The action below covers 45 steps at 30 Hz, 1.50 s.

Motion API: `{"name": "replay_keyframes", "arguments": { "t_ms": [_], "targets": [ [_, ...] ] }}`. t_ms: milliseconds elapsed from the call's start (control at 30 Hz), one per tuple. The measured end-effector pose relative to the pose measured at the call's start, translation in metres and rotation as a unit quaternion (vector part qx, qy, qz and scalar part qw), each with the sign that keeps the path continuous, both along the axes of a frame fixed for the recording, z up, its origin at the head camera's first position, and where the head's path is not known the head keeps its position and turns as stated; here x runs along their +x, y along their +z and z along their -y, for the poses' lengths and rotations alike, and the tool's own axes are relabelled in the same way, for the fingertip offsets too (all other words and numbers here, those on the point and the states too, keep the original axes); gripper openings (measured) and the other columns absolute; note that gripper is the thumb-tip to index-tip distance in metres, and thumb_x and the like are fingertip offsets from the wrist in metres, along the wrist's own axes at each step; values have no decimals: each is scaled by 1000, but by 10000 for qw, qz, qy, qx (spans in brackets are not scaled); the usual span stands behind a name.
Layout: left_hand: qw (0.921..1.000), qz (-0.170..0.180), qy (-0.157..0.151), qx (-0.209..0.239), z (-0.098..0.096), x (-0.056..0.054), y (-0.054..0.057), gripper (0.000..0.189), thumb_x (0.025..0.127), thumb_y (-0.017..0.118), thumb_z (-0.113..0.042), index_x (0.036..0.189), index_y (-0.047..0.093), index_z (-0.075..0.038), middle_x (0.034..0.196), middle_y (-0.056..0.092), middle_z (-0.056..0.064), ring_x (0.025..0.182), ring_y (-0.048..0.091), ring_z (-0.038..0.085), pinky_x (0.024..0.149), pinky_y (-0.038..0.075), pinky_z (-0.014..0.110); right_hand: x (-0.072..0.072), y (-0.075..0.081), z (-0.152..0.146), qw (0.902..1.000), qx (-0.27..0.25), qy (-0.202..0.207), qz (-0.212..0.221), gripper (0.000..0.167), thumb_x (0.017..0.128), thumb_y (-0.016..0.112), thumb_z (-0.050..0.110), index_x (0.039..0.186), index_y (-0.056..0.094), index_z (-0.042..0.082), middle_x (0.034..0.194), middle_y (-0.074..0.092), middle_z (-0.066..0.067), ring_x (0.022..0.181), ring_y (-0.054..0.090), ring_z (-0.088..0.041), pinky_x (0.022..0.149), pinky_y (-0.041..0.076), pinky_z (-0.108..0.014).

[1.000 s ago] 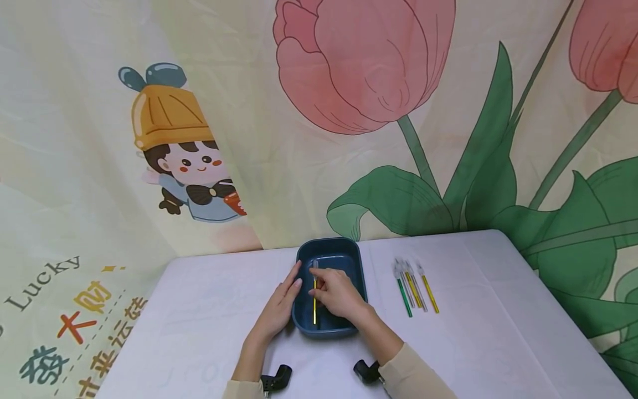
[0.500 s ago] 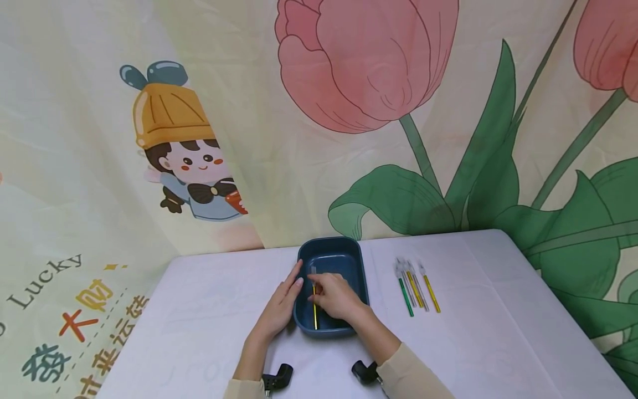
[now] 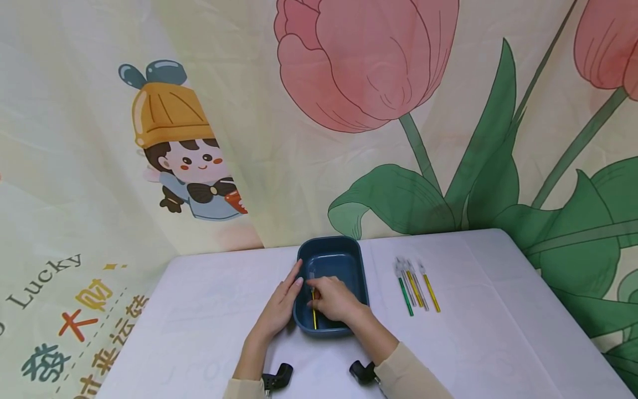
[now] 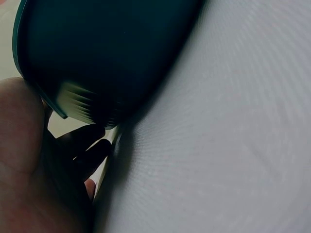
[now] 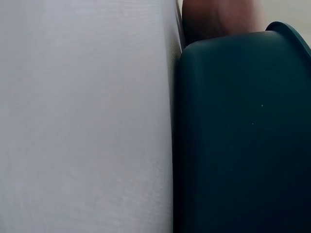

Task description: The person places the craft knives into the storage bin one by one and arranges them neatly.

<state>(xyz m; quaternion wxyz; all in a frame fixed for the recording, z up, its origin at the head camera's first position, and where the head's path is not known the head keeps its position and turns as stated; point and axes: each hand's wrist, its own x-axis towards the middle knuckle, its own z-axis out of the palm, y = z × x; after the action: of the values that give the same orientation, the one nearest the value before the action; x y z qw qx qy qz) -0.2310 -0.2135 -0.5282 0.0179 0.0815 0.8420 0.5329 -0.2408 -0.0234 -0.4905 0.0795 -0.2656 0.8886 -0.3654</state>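
Some curled right fingers hold a yellow stick.

Left hand against dark teal tray, white tabletop beside

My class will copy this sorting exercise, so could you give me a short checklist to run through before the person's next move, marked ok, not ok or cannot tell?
1. Tray stands upright on the table: ok.
2. Left hand rests against the tray's left side: ok.
3. Yellow stick is inside the tray, nearer its left wall: ok.
4. Right hand has a firm pinch on that stick: cannot tell; thumb and index finger are at it, but the contact is too small to judge.
5. All sticks are together: not ok; a group including a green stick lies on the table, right of the tray.
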Motion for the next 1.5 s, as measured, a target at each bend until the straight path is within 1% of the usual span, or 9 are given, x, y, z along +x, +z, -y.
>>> {"name": "replay_keyframes", "arguments": {
  "t_ms": [100,267,400,467,533,900,1033,1200,1500],
  "targets": [
    [9999,92,37,40,-3,2,5,52,113,39,-42,164,30,-35,171,27,-10,161,20,29,129,8,64,1,0,1,9998,205,-11,-8,49,94,79,16,139,66,5,75,56,5,68,52,-9,59,43,-22],
    [9996,206,-12,208,-8,11,23,53,114,39,-34,166,30,-26,172,26,-5,161,18,31,129,8,63,3,2,1,9990,450,8,-17,50,94,79,17,140,65,5,80,60,2,76,55,-12,66,48,-26],
    [9994,209,-29,280,-10,17,33,53,114,41,-34,165,31,-25,171,28,-4,161,19,32,128,9,64,3,2,2,9980,632,-3,-53,50,95,78,19,141,64,5,106,73,-6,101,66,-19,89,58,-37],
    [9993,219,7,307,-11,18,34,53,114,42,-34,165,32,-26,171,29,-3,161,21,33,128,10,64,3,1,2,9975,706,-3,-75,50,95,77,19,142,64,5,123,73,-10,116,66,-23,101,57,-44],
    [9992,213,36,323,-11,18,33,53,113,42,-35,165,33,-27,171,30,-2,160,22,35,128,11,64,4,1,3,9971,753,-2,-94,50,96,76,19,142,64,5,134,70,-12,126,64,-27,108,53,-48],
    [9998,126,139,120,-10,11,18,52,114,40,-38,164,31,-33,171,30,-4,159,25,34,128,13,65,3,-1,5,9958,916,-34,-75,47,98,74,19,142,64,6,135,69,-14,125,65,-26,105,55,-47],
    [9997,140,91,202,-10,14,23,52,114,41,-36,165,32,-31,171,30,-4,159,25,34,128,12,65,3,-2,5,9958,916,-7,-89,47,97,75,19,141,65,6,132,70,-13,121,66,-25,103,57,-45],
    [9994,174,-12,294,-10,16,31,52,114,41,-32,165,32,-26,171,29,-4,160,22,35,128,11,65,2,-3,5,9955,942,5,-112,47,97,75,20,141,65,6,134,70,-13,124,66,-25,104,56,-46],
    [9995,154,-31,259,-10,17,33,52,114,41,-31,165,31,-24,171,28,-3,161,18,33,128,5,66,4,-2,4,9952,951,12,-218,48,98,74,20,142,64,6,136,69,-13,128,64,-27,107,54,-47]
  ]
}}
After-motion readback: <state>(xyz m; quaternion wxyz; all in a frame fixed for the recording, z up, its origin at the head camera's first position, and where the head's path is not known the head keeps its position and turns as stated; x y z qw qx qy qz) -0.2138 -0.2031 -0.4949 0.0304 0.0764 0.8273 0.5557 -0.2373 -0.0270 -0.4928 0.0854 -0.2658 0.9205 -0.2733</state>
